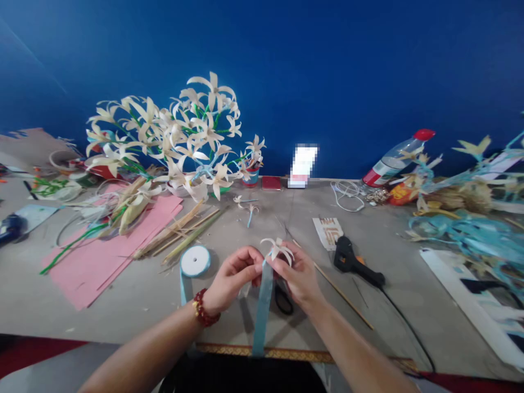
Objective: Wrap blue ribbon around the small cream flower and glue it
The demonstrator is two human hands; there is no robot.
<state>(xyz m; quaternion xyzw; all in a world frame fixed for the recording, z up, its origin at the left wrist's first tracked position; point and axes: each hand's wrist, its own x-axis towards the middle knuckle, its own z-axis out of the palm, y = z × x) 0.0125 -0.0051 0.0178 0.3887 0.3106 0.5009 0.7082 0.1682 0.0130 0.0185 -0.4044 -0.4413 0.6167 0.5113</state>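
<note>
Over the front of the table, my right hand (299, 273) is closed on a small white flower (279, 250) with curled petals, gripping it just under the bloom. My left hand (242, 273) pinches at the flower's stem, where a light blue ribbon (264, 311) begins; the ribbon hangs down to the table's front edge. The fingertips partly hide the stem. Left of my hands lies a ribbon roll (195, 261) with a white core and a loose blue tail. Scissors (283, 300) with a dark handle lie partly hidden beneath my hands.
A black glue gun (354, 262) with its cord and a thin wooden stick (344, 297) lie to the right. Finished white flowers (204, 131) stand at the back left, above pink paper (82, 273). A plastic bottle (395, 161) leans by the blue wall.
</note>
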